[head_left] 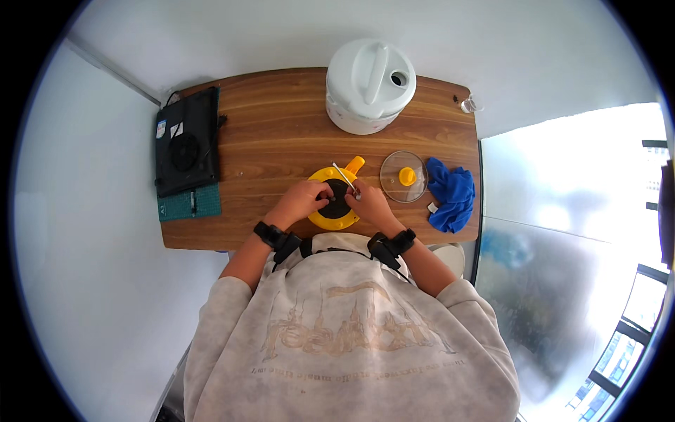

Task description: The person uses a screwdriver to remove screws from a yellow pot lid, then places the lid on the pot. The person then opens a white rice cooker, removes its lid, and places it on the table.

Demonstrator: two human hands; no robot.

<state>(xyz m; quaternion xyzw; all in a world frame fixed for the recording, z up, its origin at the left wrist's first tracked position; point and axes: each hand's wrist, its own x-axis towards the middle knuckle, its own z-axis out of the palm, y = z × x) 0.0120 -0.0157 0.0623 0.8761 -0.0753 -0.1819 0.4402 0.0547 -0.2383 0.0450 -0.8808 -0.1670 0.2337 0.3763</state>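
A round yellow appliance [332,223] with a dark middle lies at the table's near edge, its orange-yellow handle [356,164] pointing away to the right. It looks like a small pot turned bottom up, though its exact kind is unclear. From the left, my left hand [307,199] reaches over the dark middle, fingers bent together; anything in them is too small to make out. Opposite it, my right hand [371,205] grips a slim silvery metal tool [343,174], which slants up and left across the yellow rim. A glass lid [391,181] with a yellow knob rests to the right.
Beyond stands a large white lidded container [371,84] with a round hole on top. A black flat device [184,144] overlaps a green cutting mat [204,202] at left. At right are a crumpled blue cloth [453,197] and a small clear glass [470,105] on the wooden table [271,133].
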